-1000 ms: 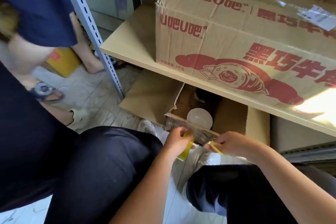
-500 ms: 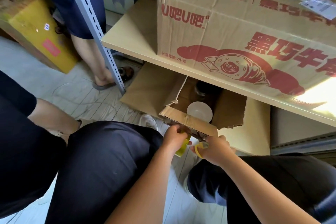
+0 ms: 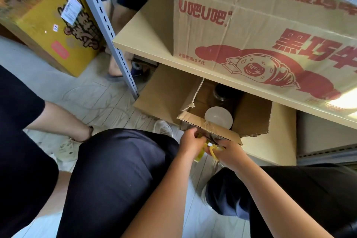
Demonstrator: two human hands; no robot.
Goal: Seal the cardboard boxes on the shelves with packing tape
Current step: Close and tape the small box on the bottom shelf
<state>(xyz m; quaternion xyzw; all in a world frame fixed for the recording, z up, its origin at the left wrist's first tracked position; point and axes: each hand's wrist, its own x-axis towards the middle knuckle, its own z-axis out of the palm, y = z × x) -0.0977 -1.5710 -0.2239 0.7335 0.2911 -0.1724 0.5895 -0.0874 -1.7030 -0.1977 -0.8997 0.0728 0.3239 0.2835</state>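
An open cardboard box (image 3: 251, 114) stands on the floor under the lowest shelf board (image 3: 146, 44), its flaps up and a white round lid (image 3: 218, 118) showing inside. Just below the near flap (image 3: 208, 127), my left hand (image 3: 191, 143) grips a yellowish roll of packing tape (image 3: 200, 155). My right hand (image 3: 229, 152) pinches the yellow tape end (image 3: 213, 149) close beside the roll. Both hands sit at the flap's front edge. A large printed cardboard box (image 3: 260, 25) rests on the shelf above.
A grey perforated shelf upright (image 3: 108, 31) stands left of the box. Behind it are a yellow carton (image 3: 58, 25) and another person's legs (image 3: 116, 25). A second person's arm (image 3: 63, 123) hangs at left. My dark-trousered knees (image 3: 116, 170) fill the foreground.
My right hand has drawn in from the right towards the left hand and the roll. The view has shifted, bringing the yellow carton into sight at left.
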